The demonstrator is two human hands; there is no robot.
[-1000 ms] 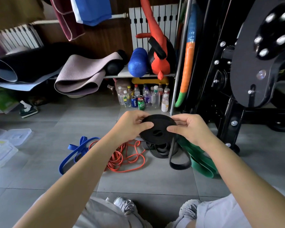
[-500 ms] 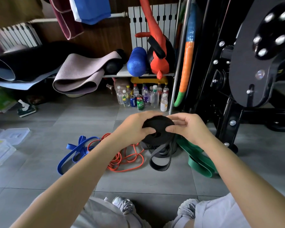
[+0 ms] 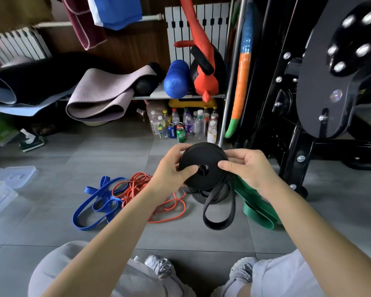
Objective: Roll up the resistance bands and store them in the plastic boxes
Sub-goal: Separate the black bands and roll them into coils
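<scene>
A black resistance band (image 3: 210, 161) is wound into a flat coil held in the air above the floor. My left hand (image 3: 171, 172) grips its left edge, thumb pressed near the centre hole. My right hand (image 3: 247, 169) grips the right edge, thumb on the coil's face. The loose tail of the black band (image 3: 219, 213) hangs down in a loop. On the floor lie a blue band (image 3: 94, 202), an orange band (image 3: 158, 202), a green band (image 3: 257, 209) and another black band (image 3: 210, 195) partly hidden behind the coil. Clear plastic boxes (image 3: 0, 194) sit at the far left.
Several bottles and cans (image 3: 182, 127) stand under a shelf with rolled mats (image 3: 101, 97) and a blue foam roller (image 3: 176, 81). A black gym machine (image 3: 321, 93) fills the right side. My knees and shoes (image 3: 158, 265) are at the bottom edge.
Both hands have kept turning the coil, and it has grown slightly. The hanging tail has shifted and swung beneath it.
</scene>
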